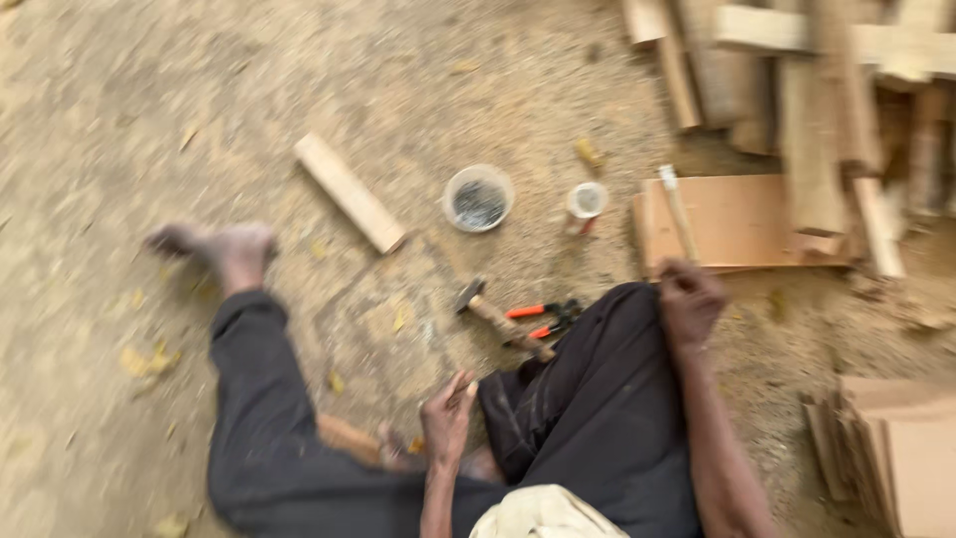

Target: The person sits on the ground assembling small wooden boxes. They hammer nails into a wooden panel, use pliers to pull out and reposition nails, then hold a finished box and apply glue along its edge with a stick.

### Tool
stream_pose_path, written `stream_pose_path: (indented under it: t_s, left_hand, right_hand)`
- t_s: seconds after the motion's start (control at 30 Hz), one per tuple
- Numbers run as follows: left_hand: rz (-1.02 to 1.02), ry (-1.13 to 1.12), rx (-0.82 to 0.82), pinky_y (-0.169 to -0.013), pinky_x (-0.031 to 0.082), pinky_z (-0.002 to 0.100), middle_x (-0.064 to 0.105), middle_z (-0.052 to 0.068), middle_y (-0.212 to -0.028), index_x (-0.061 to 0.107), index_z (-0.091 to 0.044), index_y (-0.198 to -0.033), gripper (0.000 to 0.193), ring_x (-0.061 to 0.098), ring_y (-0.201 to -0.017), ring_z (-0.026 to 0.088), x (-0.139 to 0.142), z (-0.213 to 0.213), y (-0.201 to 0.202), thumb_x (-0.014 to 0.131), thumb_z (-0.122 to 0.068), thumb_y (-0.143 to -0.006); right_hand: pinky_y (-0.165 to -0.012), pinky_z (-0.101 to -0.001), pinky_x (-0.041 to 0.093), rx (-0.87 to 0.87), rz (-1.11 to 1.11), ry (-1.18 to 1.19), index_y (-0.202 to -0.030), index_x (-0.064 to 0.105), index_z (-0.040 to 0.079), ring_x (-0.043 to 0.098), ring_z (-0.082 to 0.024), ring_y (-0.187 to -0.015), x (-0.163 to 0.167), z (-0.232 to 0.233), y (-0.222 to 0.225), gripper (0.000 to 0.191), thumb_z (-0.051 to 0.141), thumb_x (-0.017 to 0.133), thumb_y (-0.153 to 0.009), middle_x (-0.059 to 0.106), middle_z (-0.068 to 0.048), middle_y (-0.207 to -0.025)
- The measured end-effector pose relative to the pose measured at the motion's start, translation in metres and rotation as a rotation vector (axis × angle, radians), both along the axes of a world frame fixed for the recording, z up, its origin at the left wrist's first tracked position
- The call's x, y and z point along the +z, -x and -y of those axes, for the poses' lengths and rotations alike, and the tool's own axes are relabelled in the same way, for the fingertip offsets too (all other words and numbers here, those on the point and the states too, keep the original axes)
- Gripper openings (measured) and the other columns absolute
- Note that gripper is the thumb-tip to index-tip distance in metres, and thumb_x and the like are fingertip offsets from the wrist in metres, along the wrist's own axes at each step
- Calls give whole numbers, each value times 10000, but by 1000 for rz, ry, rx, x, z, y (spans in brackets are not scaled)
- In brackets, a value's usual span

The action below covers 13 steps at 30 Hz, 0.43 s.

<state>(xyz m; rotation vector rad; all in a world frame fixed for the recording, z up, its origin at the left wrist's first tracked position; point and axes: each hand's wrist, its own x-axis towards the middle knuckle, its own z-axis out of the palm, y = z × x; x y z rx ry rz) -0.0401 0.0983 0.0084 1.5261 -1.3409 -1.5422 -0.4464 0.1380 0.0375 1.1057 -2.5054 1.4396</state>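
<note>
Head view: a person sits on a sandy, sawdust-strewn ground (119,100), legs in dark trousers stretched out, one bare foot (224,249) toward the left. The ground's upper left is the broadest open stretch; the upper right corner is crowded with stacked planks (817,110), and a stack of thin boards (896,448) fills the lower right edge.

The right hand (689,299) is closed around the lower end of a thin wooden stick (679,211), resting on the raised knee; the stick slants up across a flat brown board (737,221) lying before the planks. The left hand (448,416) sits low between the legs, fingers pinched on something small and pale; blur hides what it is. The two hands are well apart.

A hammer (503,321) lies on the ground just above the left hand, orange-handled pliers (546,319) touching or just beside it. Farther up stand a clear tub (478,197) and a small white cup (586,202), near each other. A short wooden block (349,191) lies left of the tub.
</note>
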Motion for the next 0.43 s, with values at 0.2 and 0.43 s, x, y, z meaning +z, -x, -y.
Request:
stream_pose_path:
  t_s: [0.2, 0.43]
  left_hand:
    - [4, -15, 11, -950, 567, 309, 780, 144, -1216, 651, 37, -1340, 434, 737, -1083, 180, -44, 1, -11, 698, -106, -933]
    - [-137, 266, -136, -934, 575, 322, 746, 211, -1228, 640, 57, -1356, 465, 732, -1071, 249, -112, 11, -21, 721, -61, -914]
  right_hand:
    - [-802, -334, 585, -41, -60, 27, -997, 798, 59, 740, -227, -901, 28, -55, -29, 182, 27, 814, -819, 779, -85, -1047]
    - [-888, -444, 579, -404, -448, -295, -1103, 773, 57, 712, -330, -1011, 56, -188, -6, 245, 30, 786, -860, 730, -157, -1145]
